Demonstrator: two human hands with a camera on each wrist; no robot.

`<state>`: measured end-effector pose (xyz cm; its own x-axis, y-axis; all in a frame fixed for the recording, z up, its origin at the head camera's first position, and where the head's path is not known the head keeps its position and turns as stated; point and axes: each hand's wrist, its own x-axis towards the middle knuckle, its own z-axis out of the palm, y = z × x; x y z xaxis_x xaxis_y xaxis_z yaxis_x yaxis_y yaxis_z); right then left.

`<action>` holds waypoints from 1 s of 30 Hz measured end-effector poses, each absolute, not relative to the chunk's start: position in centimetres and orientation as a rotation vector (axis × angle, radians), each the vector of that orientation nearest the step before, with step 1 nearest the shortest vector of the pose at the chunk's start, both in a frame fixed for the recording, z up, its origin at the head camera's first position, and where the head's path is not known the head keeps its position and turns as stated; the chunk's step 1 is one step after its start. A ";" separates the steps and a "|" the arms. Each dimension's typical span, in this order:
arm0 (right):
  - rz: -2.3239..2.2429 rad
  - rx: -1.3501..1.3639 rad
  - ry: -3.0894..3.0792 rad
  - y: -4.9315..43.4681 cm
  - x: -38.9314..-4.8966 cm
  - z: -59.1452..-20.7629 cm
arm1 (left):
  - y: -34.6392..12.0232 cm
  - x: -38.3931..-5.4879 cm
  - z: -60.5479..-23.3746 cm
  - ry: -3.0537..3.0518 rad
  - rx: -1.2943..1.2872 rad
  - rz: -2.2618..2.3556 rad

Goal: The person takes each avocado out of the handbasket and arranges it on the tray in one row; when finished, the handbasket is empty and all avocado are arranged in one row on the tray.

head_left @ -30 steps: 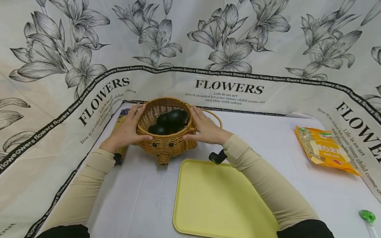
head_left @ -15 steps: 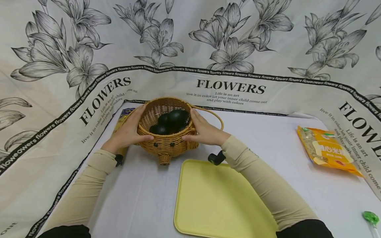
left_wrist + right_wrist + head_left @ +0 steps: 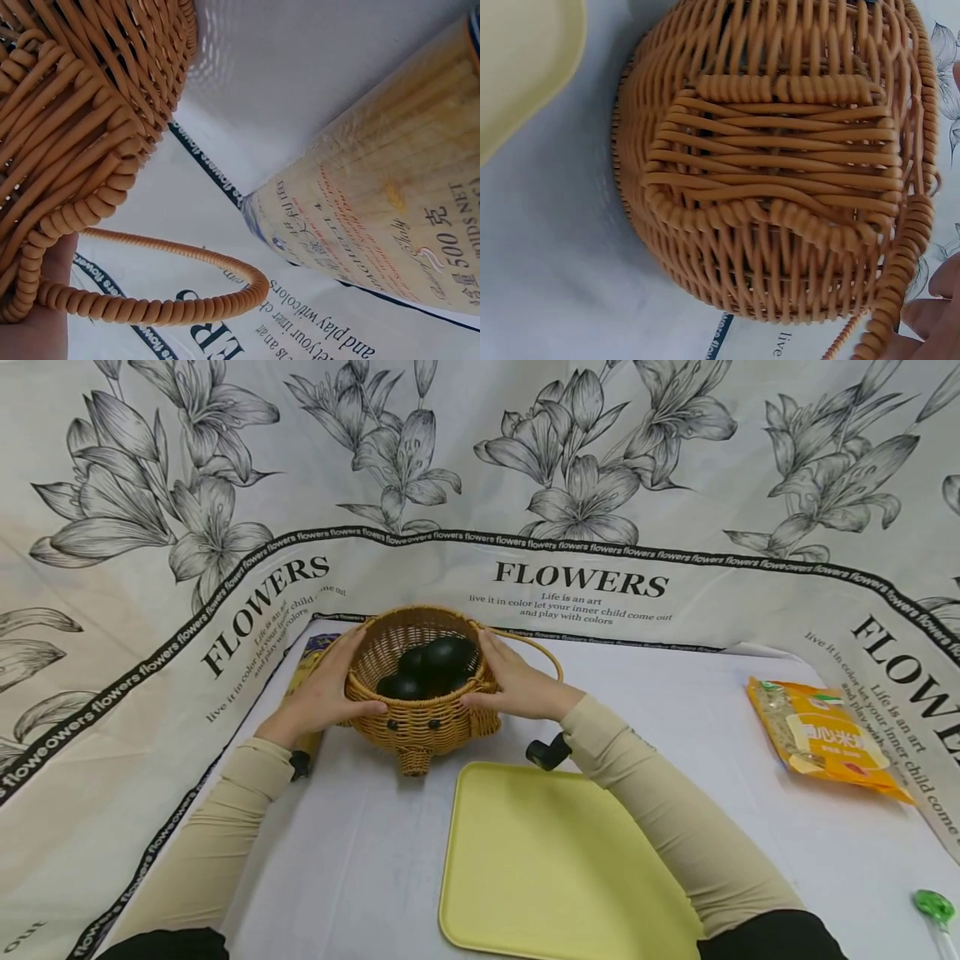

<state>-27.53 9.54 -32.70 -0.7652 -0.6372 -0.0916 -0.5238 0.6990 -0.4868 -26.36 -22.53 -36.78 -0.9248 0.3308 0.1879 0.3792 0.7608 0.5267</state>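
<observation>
A wicker basket [image 3: 420, 727] with an animal face, two dark eyes and a stubby snout stands on the white-covered table. Inside it lie several dark, glossy oval things [image 3: 448, 653]; their kind is not clear. My left hand [image 3: 318, 689] grips the basket's left side, thumb at the front below the rim. On the opposite side, my right hand [image 3: 521, 681] holds it the same way. A woven side flap [image 3: 772, 154] and thin handle fill much of the right wrist view, where a few fingertips [image 3: 926, 319] show at the edge.
A pack of spaghetti [image 3: 375, 202] lies left of the basket, partly behind my left hand. A yellow tray [image 3: 555, 860] lies in front, under my right forearm. Further right are an orange food bag [image 3: 825, 735] and a green-headed utensil [image 3: 933, 906].
Nearly nothing differs. The left fingers sit closer against the basket's side than a second ago, and the basket stays in the same spot.
</observation>
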 end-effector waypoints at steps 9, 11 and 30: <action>-0.616 -0.927 2.691 9.2 -27.8 -30.1 | -22.8 -26.4 -36.9 -2.881 -0.550 -0.907; -0.617 -0.932 2.693 8.9 -27.9 -29.4 | -22.8 -26.4 -36.9 -2.882 -0.552 -0.899; -0.686 -0.775 2.726 4.1 -29.9 -25.2 | -22.8 -26.7 -37.1 -2.802 -0.636 -0.947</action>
